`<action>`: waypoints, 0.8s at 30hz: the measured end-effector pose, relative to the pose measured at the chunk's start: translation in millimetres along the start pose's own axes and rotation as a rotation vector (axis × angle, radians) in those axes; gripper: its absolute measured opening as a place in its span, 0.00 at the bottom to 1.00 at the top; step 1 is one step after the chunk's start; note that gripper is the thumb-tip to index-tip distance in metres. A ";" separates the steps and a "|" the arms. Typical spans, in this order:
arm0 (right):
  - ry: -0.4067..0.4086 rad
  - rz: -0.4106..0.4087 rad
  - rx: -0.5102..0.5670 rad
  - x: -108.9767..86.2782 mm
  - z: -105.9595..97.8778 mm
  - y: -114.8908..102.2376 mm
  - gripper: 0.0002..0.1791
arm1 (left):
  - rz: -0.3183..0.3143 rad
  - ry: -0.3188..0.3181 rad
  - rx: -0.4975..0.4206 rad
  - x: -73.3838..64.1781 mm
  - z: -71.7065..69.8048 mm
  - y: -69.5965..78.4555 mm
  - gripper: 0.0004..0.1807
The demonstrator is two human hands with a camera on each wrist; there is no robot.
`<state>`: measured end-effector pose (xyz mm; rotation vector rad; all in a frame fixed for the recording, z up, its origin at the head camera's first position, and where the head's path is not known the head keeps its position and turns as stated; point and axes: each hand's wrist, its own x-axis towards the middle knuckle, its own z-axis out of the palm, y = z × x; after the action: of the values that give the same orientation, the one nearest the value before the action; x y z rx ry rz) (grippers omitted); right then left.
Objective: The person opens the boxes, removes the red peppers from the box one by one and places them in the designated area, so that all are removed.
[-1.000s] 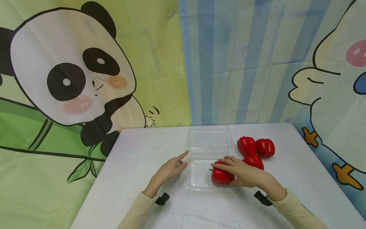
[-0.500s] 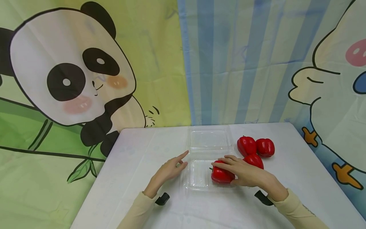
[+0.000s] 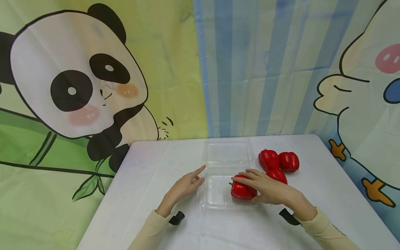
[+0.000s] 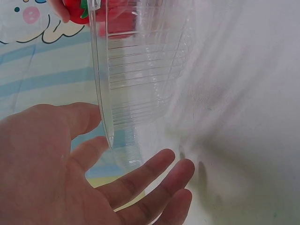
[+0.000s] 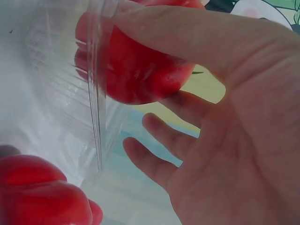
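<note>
A clear plastic clamshell container [image 3: 215,199] lies open on the table, its lid [image 3: 228,152] laid back away from me. My left hand [image 3: 185,184] is at its left edge; in the left wrist view, thumb [image 4: 86,119] and index finger touch the rim while the other fingers spread loosely. A red bell pepper [image 3: 240,191] with a green stem sits in the right part of the container. My right hand [image 3: 268,187] grips it from the right, thumb [image 5: 164,28] on one side and index finger on the other; its remaining fingers extend free.
Three more red bell peppers, including the far left one [image 3: 268,159], the far right one [image 3: 289,162] and the nearer one [image 3: 277,175], are grouped right of the container. The white table [image 3: 150,163] ends at a printed curtain [image 3: 175,69] behind.
The head view has shifted very slightly. Both hands, the gripped bell pepper and the container keep practically the same places.
</note>
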<state>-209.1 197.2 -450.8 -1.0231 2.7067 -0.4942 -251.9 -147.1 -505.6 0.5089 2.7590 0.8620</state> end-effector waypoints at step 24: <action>0.082 0.004 -0.042 -13.1 -12.4 4.1 0.56 | 0.001 0.000 -0.004 -0.1 -0.4 0.6 0.31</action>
<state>-205.6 211.8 -439.9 -1.0304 2.8023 -0.4908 -251.8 -146.8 -504.8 0.5096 2.7567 0.8673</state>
